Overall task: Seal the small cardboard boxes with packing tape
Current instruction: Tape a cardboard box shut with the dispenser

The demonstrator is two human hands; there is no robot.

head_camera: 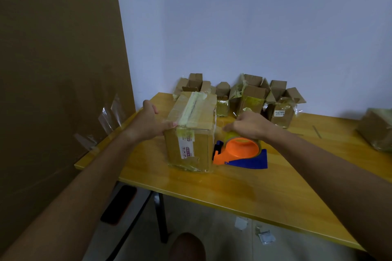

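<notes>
Cardboard box (191, 129) at frame centre, left hand (148, 123) grasping its top edge; right hand (248, 125) grips tape dispenser (239, 152) just right.

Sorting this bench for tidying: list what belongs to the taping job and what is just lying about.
In use:
- closed cardboard box, held by left hand
- tape dispenser, under right hand
- open boxes at the wall

Lying about:
- large cardboard sheet
- paper scraps on floor
</notes>
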